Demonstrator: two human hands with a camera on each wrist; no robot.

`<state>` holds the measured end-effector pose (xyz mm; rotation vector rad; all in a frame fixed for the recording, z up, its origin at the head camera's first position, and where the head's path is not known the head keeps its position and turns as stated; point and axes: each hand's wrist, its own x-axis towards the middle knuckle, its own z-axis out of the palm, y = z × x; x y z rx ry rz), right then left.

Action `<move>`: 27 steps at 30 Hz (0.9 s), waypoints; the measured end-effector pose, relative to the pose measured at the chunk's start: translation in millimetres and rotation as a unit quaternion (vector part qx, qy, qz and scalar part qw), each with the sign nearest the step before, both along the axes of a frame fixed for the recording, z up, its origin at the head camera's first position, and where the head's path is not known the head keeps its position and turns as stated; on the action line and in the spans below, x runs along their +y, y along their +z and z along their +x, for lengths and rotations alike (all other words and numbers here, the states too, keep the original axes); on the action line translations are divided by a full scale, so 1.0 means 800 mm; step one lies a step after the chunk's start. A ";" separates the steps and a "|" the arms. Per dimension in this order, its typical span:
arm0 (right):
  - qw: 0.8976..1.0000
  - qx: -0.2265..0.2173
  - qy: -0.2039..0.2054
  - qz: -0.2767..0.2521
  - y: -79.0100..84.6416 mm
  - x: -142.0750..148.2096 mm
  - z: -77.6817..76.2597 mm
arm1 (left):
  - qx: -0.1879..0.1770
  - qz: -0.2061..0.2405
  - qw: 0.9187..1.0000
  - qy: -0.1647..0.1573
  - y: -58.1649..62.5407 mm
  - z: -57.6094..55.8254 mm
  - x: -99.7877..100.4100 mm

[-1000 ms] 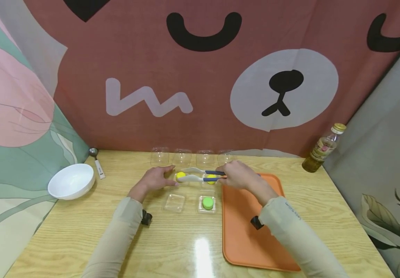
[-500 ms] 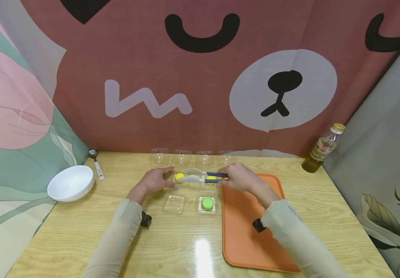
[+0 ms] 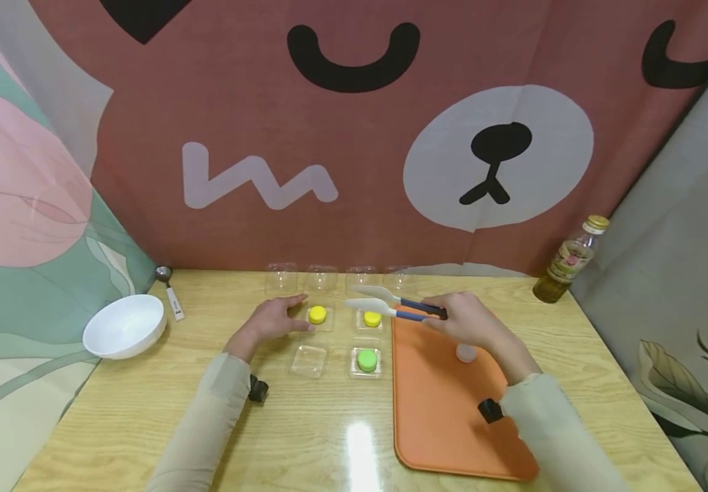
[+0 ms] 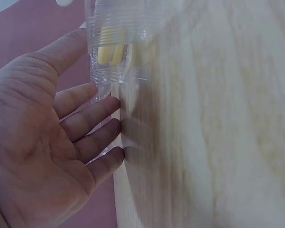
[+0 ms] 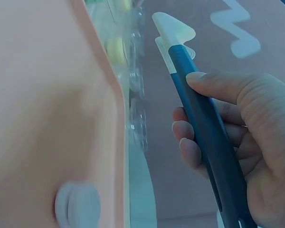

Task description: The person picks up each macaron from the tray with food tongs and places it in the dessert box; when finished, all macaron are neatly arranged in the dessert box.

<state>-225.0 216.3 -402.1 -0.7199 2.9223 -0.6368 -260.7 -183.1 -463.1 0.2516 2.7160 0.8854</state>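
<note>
My right hand (image 3: pixel 467 320) grips a pair of blue-handled tongs (image 5: pixel 199 104) with pale tips, raised over the orange tray's back left corner. Between the tong tips nothing is visible. My left hand (image 3: pixel 273 320) lies beside a clear box holding a yellow macaron (image 3: pixel 317 314); its thumb and forefinger reach the box (image 4: pixel 107 73), the other fingers fairly straight. Another yellow macaron (image 3: pixel 372 318) and a green macaron (image 3: pixel 367 360) sit in clear boxes to the right. On the orange tray (image 3: pixel 446 424) rests a pale macaron (image 5: pixel 78 204), partly below my right forearm in the head view.
A clear box without a macaron (image 3: pixel 309 360) stands at the front left of the group. Several clear lids (image 3: pixel 363 279) line the back edge. White bowl (image 3: pixel 125 326) and measuring spoon (image 3: pixel 171 292) are at left, an oil bottle (image 3: pixel 569 261) at back right.
My right hand has drawn the tongs rightward, away from the left yellow macaron toward the tray. The pale macaron on the tray has come into view. My left hand has stayed in place.
</note>
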 end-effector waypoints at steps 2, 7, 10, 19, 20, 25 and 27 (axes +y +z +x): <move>1.000 -0.004 -0.012 0.001 0.001 0.012 0.006 | -0.004 0.003 1.000 0.001 0.000 0.001 0.000; 0.999 0.004 -0.038 0.009 -0.002 0.045 0.021 | -0.007 0.007 1.000 0.002 0.000 0.001 0.000; 0.999 0.015 -0.052 0.007 -0.007 0.064 0.031 | -0.008 0.006 1.000 0.001 0.000 0.001 0.000; 0.997 0.013 -0.081 -0.008 -0.022 0.121 0.060 | -0.004 0.007 1.000 -0.006 0.002 0.003 0.000; 0.996 0.014 -0.083 -0.009 -0.022 0.127 0.063 | -0.004 0.006 1.000 -0.006 0.002 0.003 0.000; 0.994 0.018 -0.104 -0.015 -0.026 0.150 0.081 | -0.003 0.009 1.000 -0.009 0.002 0.003 0.000; 0.993 0.021 -0.115 -0.017 -0.028 0.157 0.089 | -0.004 0.021 1.000 -0.010 0.001 0.003 -0.001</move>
